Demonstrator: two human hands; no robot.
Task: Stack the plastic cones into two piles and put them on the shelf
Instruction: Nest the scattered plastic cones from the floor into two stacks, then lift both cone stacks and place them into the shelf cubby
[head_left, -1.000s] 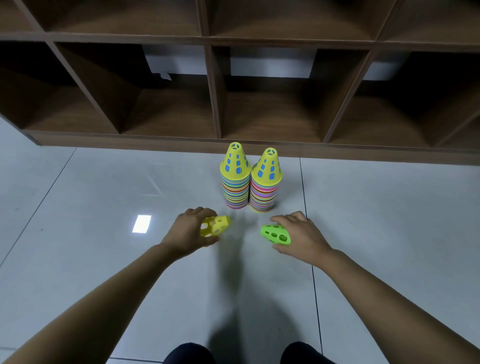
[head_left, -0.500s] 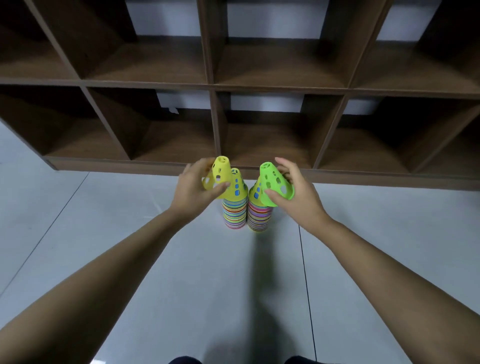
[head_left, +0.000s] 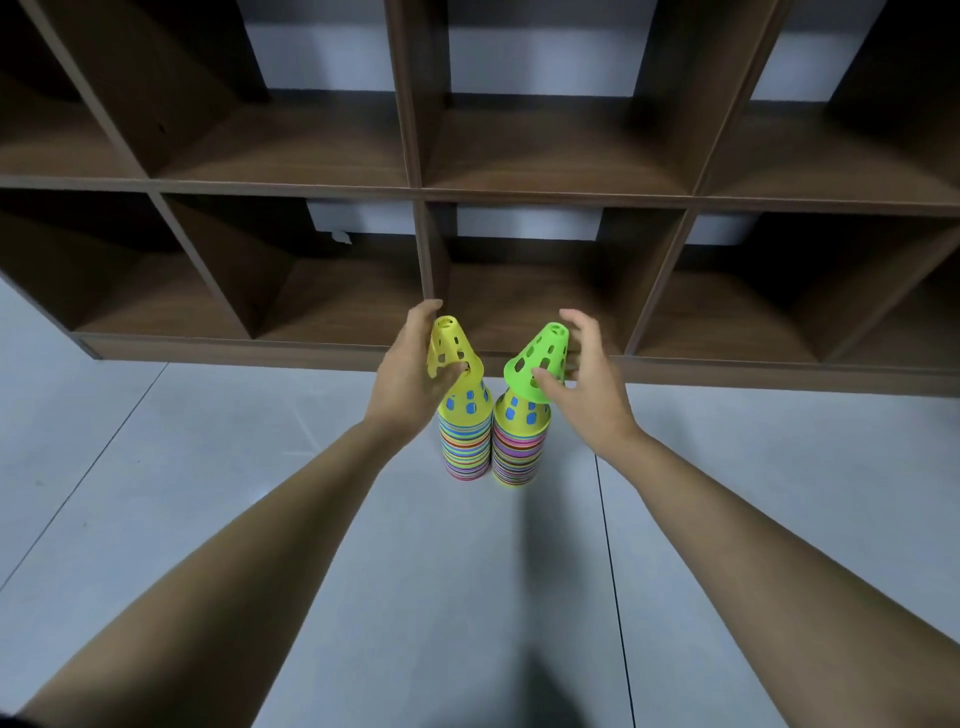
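Observation:
Two tall piles of many-coloured plastic cones stand side by side on the floor, the left pile (head_left: 466, 441) and the right pile (head_left: 519, 447), each topped by a yellow cone with blue showing through its holes. My left hand (head_left: 410, 376) grips a yellow cone (head_left: 451, 347), tilted, just above the left pile's tip. My right hand (head_left: 587, 374) holds a green cone (head_left: 540, 358) between thumb and fingers, tilted over the right pile's tip.
A dark brown wooden shelf (head_left: 415, 187) with open cubbies rises right behind the piles; its base rail (head_left: 260, 351) sits on the pale tiled floor (head_left: 208, 493). My shadow falls on the tiles near me.
Both hands picked the two loose cones off the floor and raised them over the piles. Since half a second ago the cones have come lower over the pile tips.

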